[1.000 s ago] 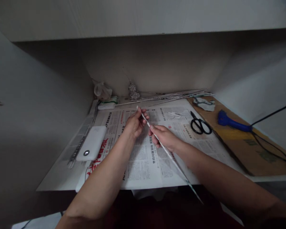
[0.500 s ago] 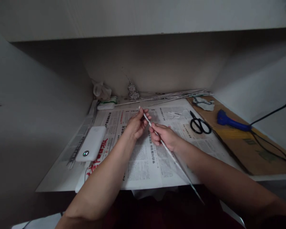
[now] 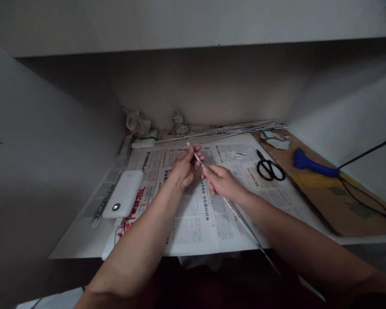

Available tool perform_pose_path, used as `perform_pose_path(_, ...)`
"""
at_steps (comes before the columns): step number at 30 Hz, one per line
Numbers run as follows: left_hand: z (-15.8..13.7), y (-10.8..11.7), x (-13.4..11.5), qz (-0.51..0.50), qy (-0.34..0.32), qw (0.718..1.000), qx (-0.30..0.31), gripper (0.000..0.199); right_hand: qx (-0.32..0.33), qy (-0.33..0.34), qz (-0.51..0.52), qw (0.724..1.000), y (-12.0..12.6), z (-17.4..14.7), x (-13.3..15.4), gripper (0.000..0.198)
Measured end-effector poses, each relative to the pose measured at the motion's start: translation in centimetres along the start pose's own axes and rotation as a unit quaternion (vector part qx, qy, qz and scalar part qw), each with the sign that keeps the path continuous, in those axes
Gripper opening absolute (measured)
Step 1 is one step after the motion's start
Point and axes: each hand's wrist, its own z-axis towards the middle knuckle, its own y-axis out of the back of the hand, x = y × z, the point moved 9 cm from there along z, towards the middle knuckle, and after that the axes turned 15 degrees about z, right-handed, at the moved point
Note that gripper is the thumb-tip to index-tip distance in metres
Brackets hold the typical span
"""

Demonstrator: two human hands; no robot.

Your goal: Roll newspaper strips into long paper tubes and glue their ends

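Note:
Between my two hands runs a thin rolled paper stick [image 3: 234, 209], pale with darker marks. My left hand [image 3: 187, 167] pinches it near its upper tip, which pokes out past the thumb. Just below, my right hand [image 3: 220, 179] is closed around the same stick, hiding part of it. From there its long end slants down past the table's front edge towards my lap. Both hands are above a newspaper sheet [image 3: 188, 227] spread on the table.
Black-handled scissors [image 3: 270, 170] lie right of my hands. A blue glue gun [image 3: 313, 163] with a black cord rests on cardboard [image 3: 341, 210]. A white power bank [image 3: 125, 193] is at left. Several paper sticks [image 3: 231, 128] and a woven paper figure [image 3: 179, 123] are at the back.
My right hand has turned over slightly and its fingers cover more of the stick. The stick's lower end has shifted a little to the right. My left hand stays in place.

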Motion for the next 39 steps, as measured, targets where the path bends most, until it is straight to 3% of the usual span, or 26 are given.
perform_pose_path(3,-0.1,-0.1,0.1,-0.001,0.006,1.0,0.009,0.021,0.003,0.003,-0.007,1.0,0.0,-0.1,0.3,0.035)
perform_pose_path(5,-0.1,-0.3,0.0,-0.016,0.007,1.0,0.019,0.021,0.038,-0.036,0.082,0.995,-0.7,-0.3,0.1,0.033)
perform_pose_path(9,-0.1,-0.5,0.0,-0.039,0.014,0.999,0.034,0.021,0.14,-0.14,0.276,0.941,-3.1,-0.9,-0.4,0.031)
perform_pose_path(10,-0.1,-0.5,0.0,-0.034,0.013,0.999,0.034,0.021,0.139,-0.15,0.28,0.938,-3.1,-0.9,-0.6,0.031)
perform_pose_path(15,-0.3,-0.7,0.4,0.017,0.019,0.999,0.037,0.019,0.019,-0.095,0.155,0.983,-0.6,-0.1,-0.9,0.035)
perform_pose_path(17,-0.5,-1.1,0.5,0.012,0.028,0.998,0.047,0.017,0.044,-0.11,0.202,0.972,-1.1,-0.2,-0.8,0.032)
perform_pose_path(20,-0.7,-1.5,0.3,-0.013,0.035,0.997,0.064,0.018,0.127,-0.145,0.313,0.93,-2.7,-0.7,-0.2,0.03)
perform_pose_path(22,-0.8,-1.6,0.2,-0.018,0.034,0.997,0.067,0.018,0.144,-0.144,0.319,0.926,-2.9,-0.8,0.1,0.031)
perform_pose_path(26,-0.4,-0.9,0.5,0.005,0.029,0.999,0.046,0.017,0.046,-0.059,0.121,0.99,-0.5,0.2,-0.1,0.034)
perform_pose_path(29,-0.1,-0.7,0.8,0.007,0.032,0.998,0.045,0.017,0.008,-0.008,0.025,1.0,0.3,0.4,0.3,0.033)
perform_pose_path(32,-0.2,-0.9,0.9,-0.014,0.037,0.998,0.057,0.017,0.057,-0.065,0.129,0.988,-0.7,0.1,-0.1,0.031)
perform_pose_path(36,-0.4,-1.3,0.7,-0.035,0.04,0.996,0.07,0.018,0.155,-0.145,0.308,0.927,-2.8,-0.8,0.4,0.027)
perform_pose_path(37,-0.4,-1.4,0.6,-0.034,0.037,0.996,0.069,0.018,0.156,-0.151,0.317,0.923,-2.8,-0.8,0.4,0.028)
perform_pose_path(39,-0.4,-1.2,0.7,-0.024,0.036,0.997,0.059,0.017,0.118,-0.141,0.268,0.946,-2.1,-0.4,-0.2,0.031)
